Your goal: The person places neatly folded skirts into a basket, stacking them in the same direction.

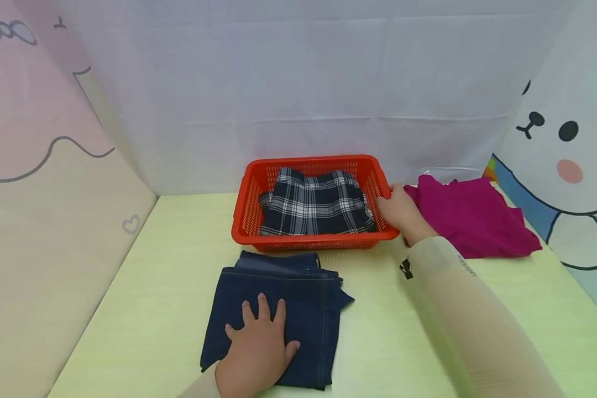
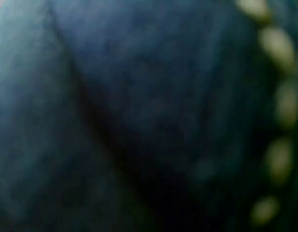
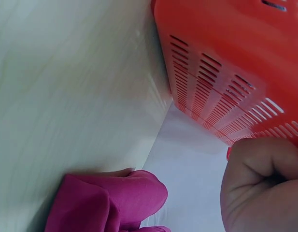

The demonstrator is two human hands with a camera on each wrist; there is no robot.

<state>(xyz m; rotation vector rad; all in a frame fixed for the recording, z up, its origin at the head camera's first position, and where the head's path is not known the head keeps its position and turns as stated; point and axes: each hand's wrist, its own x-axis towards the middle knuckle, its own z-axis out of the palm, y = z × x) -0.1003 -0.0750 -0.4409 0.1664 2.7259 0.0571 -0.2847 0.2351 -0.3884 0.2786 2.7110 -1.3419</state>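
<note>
My left hand [image 1: 258,351] rests flat with spread fingers on folded dark blue jeans [image 1: 298,309] at the front middle of the table. Blurred denim [image 2: 163,96] with a line of yellowish stitching fills the left wrist view. At the back, my right hand [image 1: 403,214] grips the right rim of a red plastic basket [image 1: 251,240], its fingers curled over the edge. Folded black-and-white plaid cloth [image 1: 310,204] lies inside the basket. The right wrist view shows the slotted side of the basket [image 3: 211,29] with the curled hand [image 3: 260,188] at its rim.
A magenta folded garment [image 1: 472,218] lies on the table at the back right, just beyond the right hand. White sheeting [image 1: 303,83] hangs behind the basket. Printed cartoon panels [image 1: 577,182] stand along both sides of the pale yellow table [image 1: 144,309].
</note>
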